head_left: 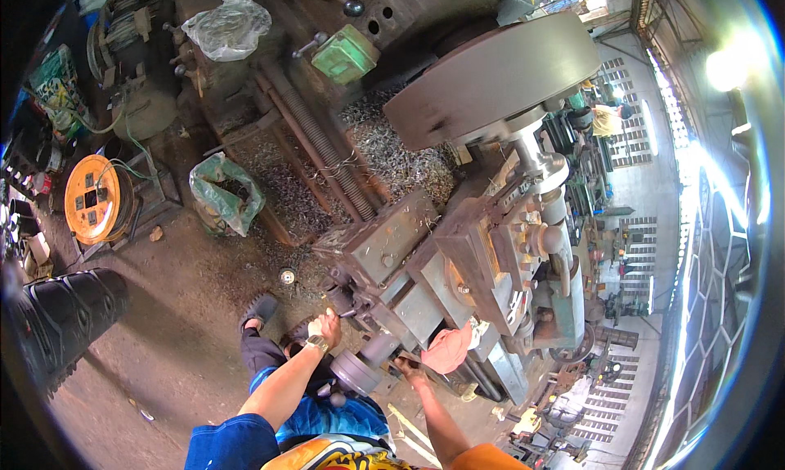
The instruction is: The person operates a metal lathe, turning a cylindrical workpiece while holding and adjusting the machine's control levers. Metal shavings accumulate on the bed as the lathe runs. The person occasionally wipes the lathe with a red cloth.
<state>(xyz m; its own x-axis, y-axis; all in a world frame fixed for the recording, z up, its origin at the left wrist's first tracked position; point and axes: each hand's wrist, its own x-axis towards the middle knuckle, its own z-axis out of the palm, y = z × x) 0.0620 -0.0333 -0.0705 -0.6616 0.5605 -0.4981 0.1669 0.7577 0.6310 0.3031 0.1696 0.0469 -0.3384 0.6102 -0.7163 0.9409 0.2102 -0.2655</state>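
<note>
At the lathe carriage [376,253], my left hand [327,329] is closed beside the dark knobs and levers on its near left end; what its fingers hold is hidden. A watch [317,342] is on that wrist. My right hand [410,372] is closed low against the carriage's near side, just right of the round grey handwheel [356,373]. What sits in its curled fingers is too small to tell. A pink cloth [447,349] lies on the carriage above my right hand. Farther off, a large smooth metal disc [499,77] is mounted on the lathe.
Metal shavings [401,155] heap under the disc, beside a long lead screw [315,139]. A green box [345,54] and clear plastic bag [227,26] rest on the machine. To the left are a green sack [225,193], an orange spool [96,198] and a black ribbed drum [69,323].
</note>
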